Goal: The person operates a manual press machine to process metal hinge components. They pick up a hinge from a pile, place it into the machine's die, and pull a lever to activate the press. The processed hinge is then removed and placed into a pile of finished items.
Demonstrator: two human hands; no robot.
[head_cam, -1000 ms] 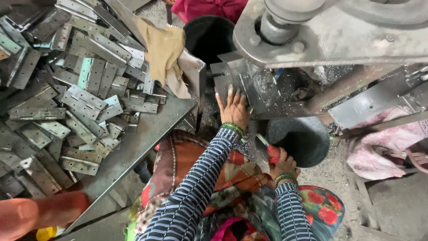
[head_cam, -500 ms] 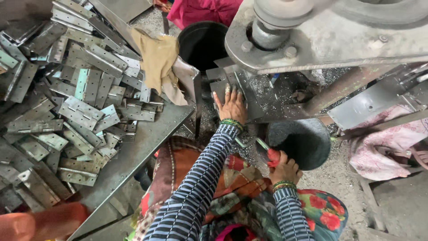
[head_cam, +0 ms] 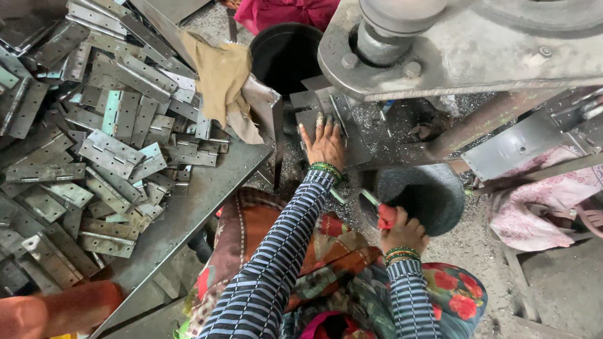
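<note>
My left hand (head_cam: 323, 143) lies flat, fingers spread, on a grey metal hinge plate (head_cam: 314, 116) on the bed of a heavy press machine (head_cam: 465, 50). It presses the plate from above; nothing is curled in the fingers. My right hand (head_cam: 403, 233) sits lower, near my lap, closed around a red-covered handle (head_cam: 385, 216) with a thin metal lever running up and left from it. Both arms wear striped sleeves and green bangles.
A steel table (head_cam: 207, 188) on the left carries a heap of several metal hinges (head_cam: 107, 147) and a tan cloth (head_cam: 220, 75). A black bucket (head_cam: 286, 56) stands behind, a dark round bowl (head_cam: 421, 191) beside my right hand. Another person's orange sleeve (head_cam: 56, 311) shows bottom left.
My left hand has slid slightly further onto the press bed and spread flat on the plate. My right hand keeps its hold on the red handle.
</note>
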